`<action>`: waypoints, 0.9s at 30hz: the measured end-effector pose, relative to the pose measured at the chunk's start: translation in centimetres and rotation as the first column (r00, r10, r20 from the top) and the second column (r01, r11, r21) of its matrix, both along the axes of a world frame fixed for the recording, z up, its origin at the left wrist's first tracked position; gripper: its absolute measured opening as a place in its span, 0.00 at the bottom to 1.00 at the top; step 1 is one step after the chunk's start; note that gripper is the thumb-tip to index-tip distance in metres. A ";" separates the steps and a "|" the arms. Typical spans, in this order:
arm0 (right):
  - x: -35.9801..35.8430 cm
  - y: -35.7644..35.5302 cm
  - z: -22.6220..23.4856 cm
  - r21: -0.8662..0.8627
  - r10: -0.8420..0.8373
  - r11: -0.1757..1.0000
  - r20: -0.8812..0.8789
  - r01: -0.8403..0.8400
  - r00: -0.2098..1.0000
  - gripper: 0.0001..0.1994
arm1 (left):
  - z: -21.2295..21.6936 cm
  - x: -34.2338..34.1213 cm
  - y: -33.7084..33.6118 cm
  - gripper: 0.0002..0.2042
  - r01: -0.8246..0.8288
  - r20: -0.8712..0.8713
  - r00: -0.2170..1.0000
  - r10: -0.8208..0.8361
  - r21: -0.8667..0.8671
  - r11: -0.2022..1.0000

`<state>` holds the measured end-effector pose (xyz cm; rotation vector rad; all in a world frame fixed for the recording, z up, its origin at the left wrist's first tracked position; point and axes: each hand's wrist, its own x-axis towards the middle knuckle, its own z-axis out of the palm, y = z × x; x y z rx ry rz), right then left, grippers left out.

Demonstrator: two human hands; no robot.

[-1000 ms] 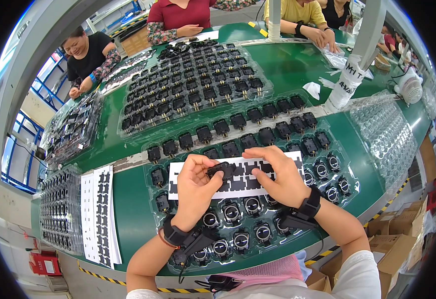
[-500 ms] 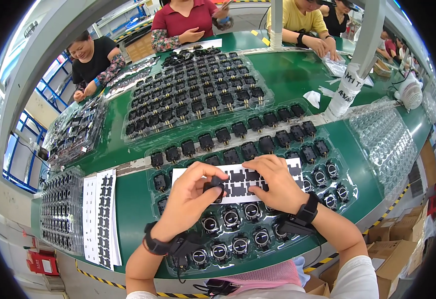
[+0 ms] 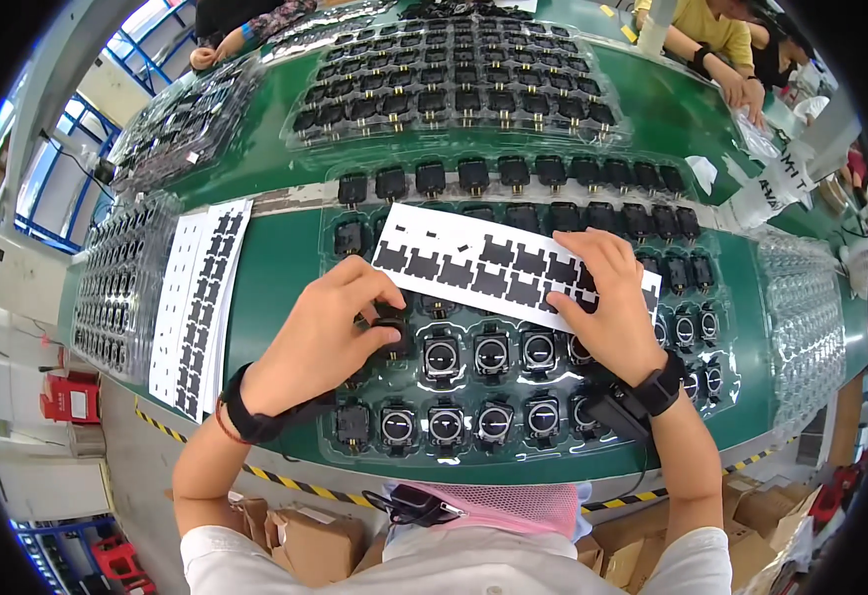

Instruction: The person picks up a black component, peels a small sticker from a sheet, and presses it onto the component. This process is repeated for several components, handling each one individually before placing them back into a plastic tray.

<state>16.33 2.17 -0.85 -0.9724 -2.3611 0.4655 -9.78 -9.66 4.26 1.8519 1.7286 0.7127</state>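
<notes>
My left hand (image 3: 317,335) is over the left side of a clear plastic tray (image 3: 327,226), thumb and fingers closed around a small black square module (image 3: 391,347) low at a pocket. Whether the module touches the tray is hard to tell. My right hand (image 3: 607,305) grips the right part of a white sheet (image 3: 424,220) of black die-cut stickers, thumb on top. This sheet lies slanted above the tray, covering some pockets. Near rows hold modules with a round silver ring (image 3: 492,355); far rows hold plain black modules (image 3: 472,175) with gold-coloured tips.
More sticker sheets (image 3: 168,327) lie left, beside a stacked tray of parts (image 3: 116,288). A larger filled tray (image 3: 454,74) sits across the table. At right are clear trays (image 3: 801,307) and a wrapped post (image 3: 781,188). Co-workers' hands (image 3: 741,91) show at the far side.
My left hand has moved off the sheet, carrying the module down to the tray's left side. The sheet now slants, held by my right hand alone. The head view has shifted too.
</notes>
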 end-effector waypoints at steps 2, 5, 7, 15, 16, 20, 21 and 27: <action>-0.1 -0.2 0.2 -0.015 -0.028 0.999 -0.010 0.028 1.000 0.28 | -0.1 -0.1 -0.4 0.13 0.001 -0.010 1.000 -0.002 -0.040 0.999; 0.0 -0.4 0.3 -0.023 -0.068 0.997 -0.034 0.068 0.997 0.28 | -0.7 -0.2 -1.3 0.13 0.071 -0.056 0.995 -0.078 -0.125 0.990; 0.2 -0.4 0.0 -0.005 -0.068 0.998 -0.072 0.068 0.995 0.27 | -0.8 0.4 -2.0 0.13 0.066 -0.105 0.991 -0.077 -0.104 0.992; 0.4 -0.7 0.3 -0.033 -0.079 0.997 -0.254 0.073 0.964 0.18 | -0.7 1.3 -2.0 0.12 0.124 -0.427 0.899 -0.102 0.024 0.992; 0.3 -0.6 0.4 -0.027 -0.079 0.997 -0.268 0.075 0.960 0.18 | -0.9 1.3 -1.9 0.12 0.126 -0.440 0.892 -0.100 0.029 0.992; 0.1 -0.5 0.7 0.013 -0.093 0.994 -0.383 0.106 0.919 0.13 | -0.6 1.4 -1.5 0.14 0.137 -0.446 0.890 -0.095 0.062 0.989; 0.1 -0.4 0.8 -0.014 -0.092 0.995 -0.440 0.096 0.893 0.13 | -0.2 1.5 -1.2 0.16 0.151 -0.426 0.899 -0.100 0.088 0.985; 0.0 -0.6 1.2 -0.049 -0.081 0.997 -0.626 0.065 0.775 0.10 | -0.2 4.2 2.4 0.23 0.129 0.529 0.848 0.015 -0.235 0.963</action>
